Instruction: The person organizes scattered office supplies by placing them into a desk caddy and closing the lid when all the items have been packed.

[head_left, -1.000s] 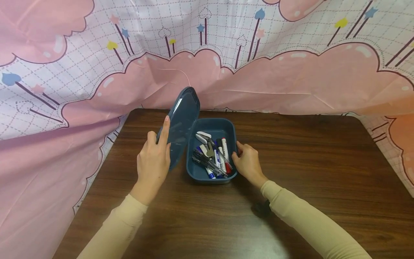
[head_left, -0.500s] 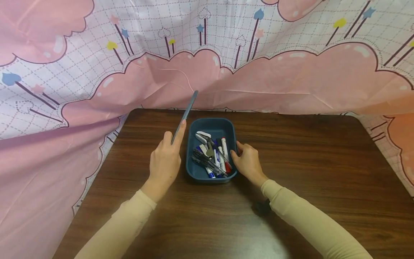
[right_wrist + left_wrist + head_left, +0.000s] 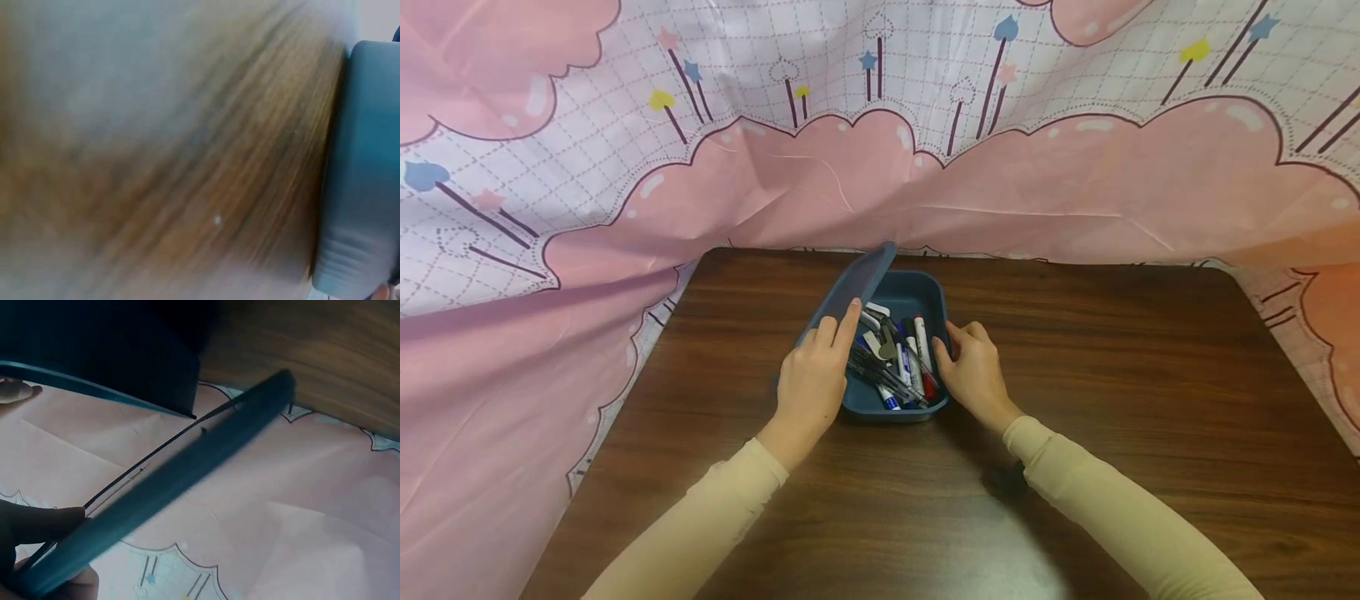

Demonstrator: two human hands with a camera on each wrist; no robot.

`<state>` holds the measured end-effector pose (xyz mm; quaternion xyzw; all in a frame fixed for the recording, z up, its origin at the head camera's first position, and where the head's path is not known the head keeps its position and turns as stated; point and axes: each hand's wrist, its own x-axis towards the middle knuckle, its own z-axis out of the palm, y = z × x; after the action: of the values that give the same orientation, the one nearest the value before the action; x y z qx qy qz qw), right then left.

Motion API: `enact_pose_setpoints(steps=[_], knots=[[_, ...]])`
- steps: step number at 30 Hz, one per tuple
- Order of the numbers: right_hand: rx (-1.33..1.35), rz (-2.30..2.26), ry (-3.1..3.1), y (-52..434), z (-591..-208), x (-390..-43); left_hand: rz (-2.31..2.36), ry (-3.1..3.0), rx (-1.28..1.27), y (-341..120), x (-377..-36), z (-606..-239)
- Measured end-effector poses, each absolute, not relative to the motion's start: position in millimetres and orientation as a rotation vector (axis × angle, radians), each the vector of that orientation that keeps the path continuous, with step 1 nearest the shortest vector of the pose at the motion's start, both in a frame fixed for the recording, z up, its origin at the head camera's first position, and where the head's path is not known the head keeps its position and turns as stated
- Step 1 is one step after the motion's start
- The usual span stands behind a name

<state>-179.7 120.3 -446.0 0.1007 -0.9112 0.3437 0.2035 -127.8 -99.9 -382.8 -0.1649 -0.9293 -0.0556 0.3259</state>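
Note:
A blue-grey plastic box [image 3: 872, 412] stands on the table, holding several markers [image 3: 922, 346], dark pens [image 3: 880, 372] and small white items. My left hand [image 3: 811, 379] grips the box's matching lid [image 3: 850, 287] by its near edge, thumb on one face and fingers on the other. Tilted, the lid [image 3: 169, 481] overlaps the box's left side in the head view. My right hand [image 3: 973, 371] holds the box's right wall, thumb at the rim. In the right wrist view the box's outer wall [image 3: 362, 169] shows at the right edge.
The dark wooden table [image 3: 1112, 375] spreads around the box on all sides. A pink and white patterned cloth [image 3: 1037, 183] hangs behind the table and along its left side.
The left hand has carried the lid right and down, turning it from nearly upright to a slant over the box's left part. The right hand and box stay put.

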Motion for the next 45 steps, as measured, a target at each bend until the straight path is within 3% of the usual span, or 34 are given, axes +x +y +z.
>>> enact_pose_setpoints(steps=[7, 11, 16, 19, 25, 33, 45], knots=[[0.354, 1.030, -2.489, 112.2, -432.0, -183.1, -0.025, -2.379, -0.448, -89.0, -133.9, -385.8], [0.409, 1.422, -2.539, 96.6, -408.2, -179.8, 0.018, -2.366, -0.467, -81.0, -136.0, -385.3], [0.083, 2.320, -2.395, 74.8, -388.0, -177.0, 0.118, -2.345, -0.509, -69.7, -132.0, -394.6], [-0.133, 2.557, -2.267, 69.3, -383.7, -178.7, 0.191, -2.312, -0.525, -65.7, -130.8, -400.7], [-0.273, 2.593, -2.264, 75.7, -387.0, -185.5, 0.207, -2.281, -0.542, -63.7, -131.6, -405.3], [-0.119, 2.623, -2.283, 98.7, -395.2, -195.7, -0.146, -2.487, -0.650, -81.9, -131.4, -411.3], [-0.021, 2.592, -2.403, 124.5, -406.8, -201.2, -0.803, -2.920, -0.185, -118.0, -141.0, -414.5]])
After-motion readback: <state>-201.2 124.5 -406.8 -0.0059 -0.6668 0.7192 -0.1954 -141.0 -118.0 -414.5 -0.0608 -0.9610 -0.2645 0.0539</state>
